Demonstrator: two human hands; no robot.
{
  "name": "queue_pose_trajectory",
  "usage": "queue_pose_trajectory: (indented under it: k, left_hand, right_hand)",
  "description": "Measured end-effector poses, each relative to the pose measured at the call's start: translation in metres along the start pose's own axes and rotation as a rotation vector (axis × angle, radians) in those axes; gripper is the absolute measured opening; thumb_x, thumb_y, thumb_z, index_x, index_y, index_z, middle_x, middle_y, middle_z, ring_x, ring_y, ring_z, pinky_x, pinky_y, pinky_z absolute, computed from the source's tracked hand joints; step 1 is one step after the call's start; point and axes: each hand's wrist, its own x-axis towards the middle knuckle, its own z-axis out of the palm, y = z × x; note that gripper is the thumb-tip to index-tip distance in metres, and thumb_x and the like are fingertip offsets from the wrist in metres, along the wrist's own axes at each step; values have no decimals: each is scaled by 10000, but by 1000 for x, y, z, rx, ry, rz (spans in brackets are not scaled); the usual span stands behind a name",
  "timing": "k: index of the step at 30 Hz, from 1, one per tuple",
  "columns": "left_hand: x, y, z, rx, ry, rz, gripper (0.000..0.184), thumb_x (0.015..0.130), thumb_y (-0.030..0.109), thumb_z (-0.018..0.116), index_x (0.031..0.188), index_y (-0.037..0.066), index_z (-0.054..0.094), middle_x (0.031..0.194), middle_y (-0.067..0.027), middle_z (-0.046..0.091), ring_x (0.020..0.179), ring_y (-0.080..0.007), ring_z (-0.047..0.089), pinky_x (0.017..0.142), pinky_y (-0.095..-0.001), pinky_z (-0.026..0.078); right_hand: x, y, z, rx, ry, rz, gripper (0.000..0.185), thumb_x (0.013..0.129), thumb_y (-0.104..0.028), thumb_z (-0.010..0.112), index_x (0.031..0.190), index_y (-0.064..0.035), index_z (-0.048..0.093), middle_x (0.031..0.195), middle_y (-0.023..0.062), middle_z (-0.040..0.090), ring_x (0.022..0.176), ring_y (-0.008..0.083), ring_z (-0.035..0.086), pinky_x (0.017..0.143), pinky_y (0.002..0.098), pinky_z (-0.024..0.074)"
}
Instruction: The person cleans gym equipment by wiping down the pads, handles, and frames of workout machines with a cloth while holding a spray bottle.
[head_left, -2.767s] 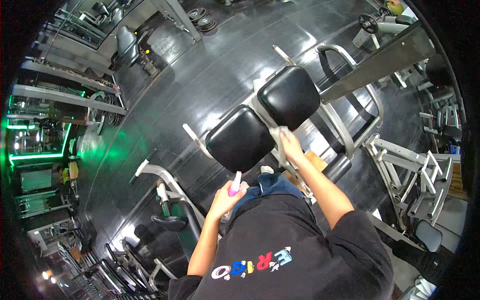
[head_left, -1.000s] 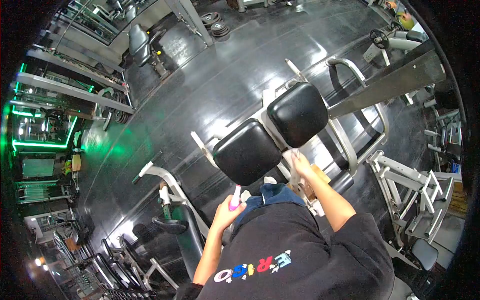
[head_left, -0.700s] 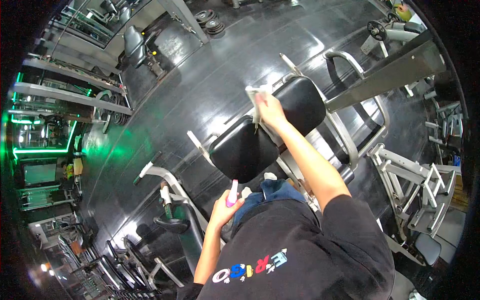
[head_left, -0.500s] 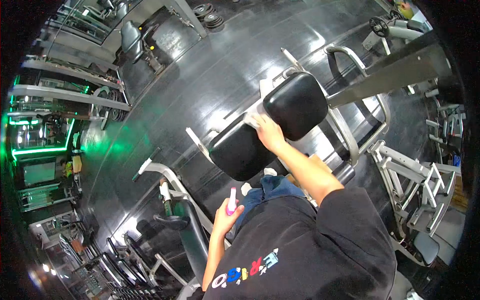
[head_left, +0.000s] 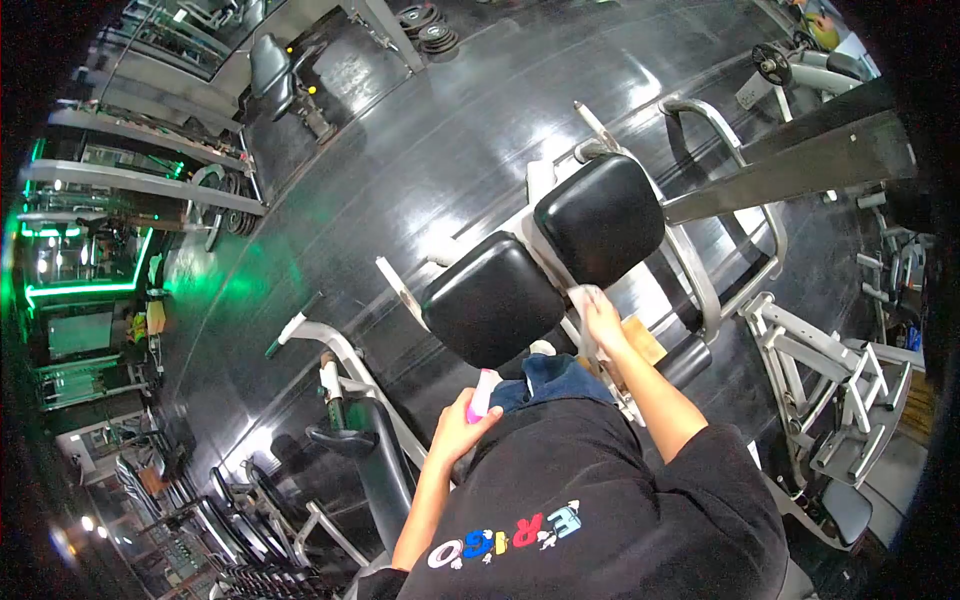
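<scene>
In the head view my right hand (head_left: 602, 325) is closed on a white cloth (head_left: 580, 296). It is at the gap between two black pads, by the near lower corner of the right pad (head_left: 600, 218). The left pad (head_left: 494, 300) lies just to its left. My left hand (head_left: 462, 428) is wrapped round a small pink-and-white bottle (head_left: 484, 392), held in front of my body at the left. Its fingers hide part of the bottle, and I cannot make out a label.
A pale metal frame (head_left: 690, 270) with curved bars surrounds the pads. Another machine with a dark padded bench (head_left: 385, 460) stands close on my left. A white tube frame (head_left: 810, 345) is at the right, and weight plates (head_left: 437, 38) lie on the far floor.
My right hand has moved with the cloth from between the upper pad edges down and right toward my body. My left hand, with the bottle, has shifted slightly right.
</scene>
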Motion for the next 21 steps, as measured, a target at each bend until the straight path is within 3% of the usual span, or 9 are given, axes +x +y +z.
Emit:
queue_pose_trajectory:
  k: [2, 5, 8, 11, 13, 17, 18, 20, 21]
  left_hand:
    - [5, 17, -8, 25, 12, 34, 542, 788, 474, 722, 1083, 37, 596, 882, -191, 683, 850, -329, 686, 761, -398, 507]
    - [2, 28, -14, 52, 22, 50, 544, 791, 475, 720, 1084, 36, 587, 880, -198, 684, 847, -337, 686, 754, -407, 506]
    - [-4, 20, -13, 44, 28, 30, 529, 802, 463, 715, 1087, 37, 583, 855, -200, 681, 831, -334, 688, 744, -408, 508]
    - [-15, 1, -11, 16, 19, 0, 524, 800, 463, 718, 1081, 41, 584, 848, -198, 680, 826, -324, 688, 742, -406, 507]
    - [-23, -11, -14, 10, 30, 5, 518, 796, 460, 723, 1072, 44, 586, 839, -193, 681, 823, -315, 689, 741, -405, 507]
    - [-35, -26, -27, -52, 56, -80, 519, 793, 465, 719, 1067, 43, 590, 854, -197, 683, 848, -324, 689, 747, -404, 506]
    - [-35, -30, -30, -56, 58, -88, 523, 793, 468, 717, 1067, 41, 590, 861, -199, 685, 858, -328, 689, 750, -405, 506]
    - [-34, -35, -39, -59, 50, -98, 533, 795, 473, 711, 1070, 32, 590, 880, -203, 689, 877, -338, 690, 762, -410, 506]
    - [-35, -37, -41, -68, 56, -96, 533, 795, 473, 711, 1070, 32, 590, 880, -203, 689, 877, -338, 690, 762, -410, 506]
  right_hand:
    - [34, -51, 3, 91, -40, -90, 399, 967, -257, 486, 1281, -18, 546, 1254, 223, 593, 1218, 358, 539, 1021, 381, 419]
    - [71, -150, 3, 211, -70, -216, 345, 977, -297, 480, 1180, -40, 589, 1140, 230, 632, 1116, 367, 596, 909, 402, 462]
    - [90, -200, 20, 30, -107, -353, 306, 979, -287, 472, 1137, -39, 559, 1063, 212, 640, 1040, 398, 598, 844, 441, 479]
    - [65, -170, 46, -304, -118, -496, 232, 926, -199, 547, 1118, -67, 538, 1033, 166, 629, 974, 368, 610, 823, 492, 478]
    - [25, -105, 59, -415, 63, -696, 378, 791, -96, 639, 1160, -110, 561, 1115, 93, 600, 1014, 321, 604, 819, 472, 495]
    - [-57, 8, 47, -424, -172, -109, 310, 851, -111, 601, 1157, -107, 547, 1097, 184, 632, 983, 381, 634, 816, 495, 506]
    - [-64, 18, 43, -435, -182, -120, 310, 851, -111, 601, 1157, -107, 547, 1097, 184, 632, 983, 381, 634, 816, 495, 506]
    - [-66, 33, 39, -274, -117, 132, 318, 896, -193, 595, 1191, -101, 522, 1113, 251, 627, 927, 414, 646, 797, 512, 505]
    - [-56, 34, 41, -270, -76, 89, 368, 918, -244, 591, 1241, -110, 476, 1109, 242, 635, 941, 431, 642, 805, 504, 506]
